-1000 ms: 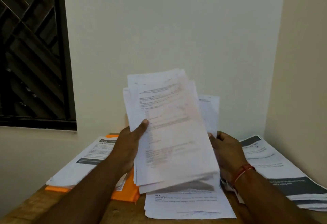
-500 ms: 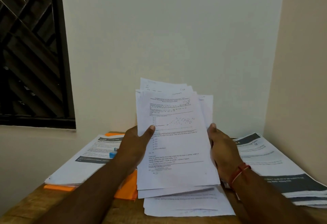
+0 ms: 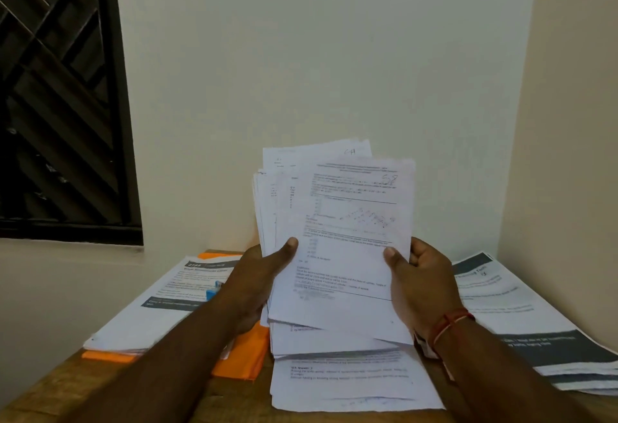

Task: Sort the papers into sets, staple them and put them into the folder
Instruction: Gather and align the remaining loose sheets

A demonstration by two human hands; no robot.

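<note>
At the near bench (image 3: 50, 392) edge, both forearms reach in. Between them a flat pile (image 3: 351, 386) of printed sheets lies approx. centred. Just above it, the left hand (image 3: 257, 275) grips the stack (image 3: 277, 208) of papers by its left edge, thumb across the front, fingers behind. The right hand (image 3: 421, 282) pinches the front sheet (image 3: 354, 222) at its right edge w/ thumb on the face. That sheet sits skewed right, off the rest of the stack. The stack is roughly upright, its bottom edge low over the flat pile; can't tell if they touch. A red thread (image 3: 448, 322) circles the right wrist.

Handling, my read: paper is light, floppy & slick sheet-on-sheet, so the stack fans easily. Best hold is mid-side edge, thumb front / fingers back, w/ the other hand peeling one sheet by its side. Too hard a pinch would crease it.

Left of the arms, the orange folder (image 3: 240, 352) lies on the bench, partly under the left pile (image 3: 150, 309). A small blue item (image 3: 214, 290) sits on that pile, prob. the stapler, too blurred to be sure. The right pile (image 3: 501, 305) lies opposite. Beyond: plain wall (image 3: 301, 71) & dark window (image 3: 57, 105) at left.
</note>
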